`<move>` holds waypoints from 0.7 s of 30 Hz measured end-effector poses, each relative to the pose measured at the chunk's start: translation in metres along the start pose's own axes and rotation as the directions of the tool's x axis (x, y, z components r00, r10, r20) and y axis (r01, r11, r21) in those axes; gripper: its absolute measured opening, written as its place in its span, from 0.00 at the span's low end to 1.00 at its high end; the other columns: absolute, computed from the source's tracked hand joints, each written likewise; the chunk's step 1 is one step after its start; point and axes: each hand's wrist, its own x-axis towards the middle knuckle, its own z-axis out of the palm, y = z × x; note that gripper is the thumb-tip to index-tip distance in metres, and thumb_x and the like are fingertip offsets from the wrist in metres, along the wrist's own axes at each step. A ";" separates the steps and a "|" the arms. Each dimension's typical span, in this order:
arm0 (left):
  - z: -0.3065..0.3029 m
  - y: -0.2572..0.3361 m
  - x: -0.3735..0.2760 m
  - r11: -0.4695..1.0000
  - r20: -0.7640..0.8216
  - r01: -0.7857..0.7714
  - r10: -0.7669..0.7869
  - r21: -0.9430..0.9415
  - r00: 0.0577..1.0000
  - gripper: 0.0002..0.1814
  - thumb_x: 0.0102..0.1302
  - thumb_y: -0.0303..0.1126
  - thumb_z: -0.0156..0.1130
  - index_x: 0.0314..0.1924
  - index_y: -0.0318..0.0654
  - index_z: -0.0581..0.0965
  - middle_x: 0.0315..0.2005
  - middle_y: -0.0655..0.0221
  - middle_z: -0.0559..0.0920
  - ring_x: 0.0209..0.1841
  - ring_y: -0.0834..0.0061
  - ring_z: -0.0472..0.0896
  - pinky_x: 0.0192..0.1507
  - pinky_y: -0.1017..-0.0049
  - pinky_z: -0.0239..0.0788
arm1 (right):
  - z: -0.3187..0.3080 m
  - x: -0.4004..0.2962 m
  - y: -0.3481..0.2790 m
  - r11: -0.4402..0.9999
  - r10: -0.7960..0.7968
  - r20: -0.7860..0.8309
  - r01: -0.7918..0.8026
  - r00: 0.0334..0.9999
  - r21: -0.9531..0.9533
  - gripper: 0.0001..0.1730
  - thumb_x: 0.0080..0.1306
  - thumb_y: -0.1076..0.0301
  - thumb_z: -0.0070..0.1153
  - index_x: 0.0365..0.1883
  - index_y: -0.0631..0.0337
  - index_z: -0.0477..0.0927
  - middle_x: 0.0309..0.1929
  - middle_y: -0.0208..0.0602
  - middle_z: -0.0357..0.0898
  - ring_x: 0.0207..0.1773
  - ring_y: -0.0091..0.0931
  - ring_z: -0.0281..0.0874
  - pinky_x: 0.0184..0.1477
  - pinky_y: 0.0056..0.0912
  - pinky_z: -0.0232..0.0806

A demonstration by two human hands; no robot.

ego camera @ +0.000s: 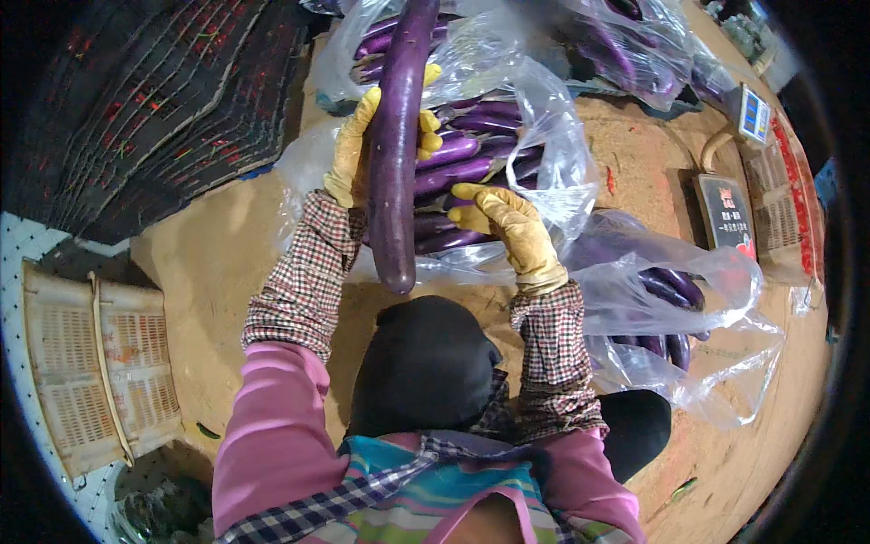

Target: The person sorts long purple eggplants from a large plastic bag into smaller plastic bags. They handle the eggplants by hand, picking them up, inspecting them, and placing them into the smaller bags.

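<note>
In my left hand [357, 146], gloved in yellow, I grip a long purple eggplant [397, 146], raised lengthwise towards the camera; my fingertips show past its right edge. My right hand [510, 228], in the same kind of glove, is a little to the right, over the pile, its thumb and forefinger near a small eggplant end. Whether it grips that end cannot be told. Beneath both hands lie several eggplants [462, 170] in an opened clear plastic bag [561, 149].
More bagged eggplants [673, 285] lie at right, others [625, 61] at the top. A scale with a display [753, 115] and a plastic crate [775, 197] stand far right. Black stacked crates [170, 122] rise at upper left; pale plastic crates [102, 367] are lower left.
</note>
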 end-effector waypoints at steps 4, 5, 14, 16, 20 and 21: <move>0.032 -0.037 0.031 0.997 0.003 -0.071 0.071 0.018 0.997 0.34 0.67 0.53 0.52 0.61 0.33 0.64 0.36 0.59 0.81 0.36 0.70 0.83 0.41 0.74 0.78 | -0.004 -0.007 -0.025 0.999 -0.034 0.050 0.035 0.998 -0.019 0.23 0.71 0.60 0.44 0.56 0.71 0.71 0.41 0.44 0.81 0.43 0.28 0.80 0.49 0.29 0.70; 0.040 -0.040 0.033 0.989 -0.075 -0.020 0.031 0.147 0.997 0.31 0.64 0.55 0.54 0.55 0.34 0.70 0.36 0.60 0.81 0.36 0.70 0.82 0.40 0.73 0.78 | -0.011 -0.008 -0.023 0.995 -0.077 0.072 0.072 0.994 0.073 0.23 0.70 0.60 0.46 0.55 0.70 0.71 0.42 0.42 0.81 0.43 0.27 0.80 0.47 0.28 0.71; 0.074 -0.055 0.050 0.966 -0.046 -0.078 0.092 0.245 0.995 0.27 0.67 0.49 0.53 0.58 0.41 0.64 0.38 0.59 0.79 0.39 0.68 0.82 0.41 0.71 0.76 | 0.006 -0.033 -0.039 0.945 -0.041 0.038 0.026 0.998 0.325 0.24 0.71 0.57 0.43 0.55 0.69 0.68 0.44 0.50 0.79 0.43 0.32 0.81 0.45 0.30 0.75; 0.077 -0.053 0.050 0.964 -0.034 -0.087 0.099 0.251 0.995 0.27 0.67 0.50 0.53 0.58 0.41 0.65 0.38 0.59 0.79 0.40 0.68 0.82 0.41 0.71 0.76 | 0.007 -0.033 -0.042 0.937 -0.025 0.121 -0.019 0.992 0.349 0.25 0.71 0.55 0.43 0.55 0.69 0.68 0.44 0.51 0.79 0.41 0.34 0.81 0.44 0.32 0.75; 0.076 -0.054 0.048 0.964 -0.011 -0.070 0.075 0.258 0.997 0.28 0.67 0.55 0.49 0.51 0.36 0.72 0.40 0.61 0.81 0.41 0.71 0.81 0.47 0.71 0.74 | 0.011 -0.035 -0.041 0.946 -0.035 0.095 0.003 0.995 0.324 0.26 0.70 0.53 0.45 0.55 0.67 0.69 0.42 0.51 0.79 0.39 0.36 0.82 0.42 0.33 0.76; 0.074 -0.053 0.049 0.963 -0.001 -0.065 0.068 0.261 0.998 0.30 0.67 0.57 0.48 0.47 0.34 0.75 0.41 0.62 0.81 0.42 0.72 0.81 0.50 0.71 0.73 | 0.014 -0.034 -0.040 0.945 -0.050 0.056 0.029 0.997 0.324 0.26 0.70 0.53 0.46 0.55 0.67 0.69 0.41 0.50 0.80 0.39 0.36 0.82 0.42 0.32 0.76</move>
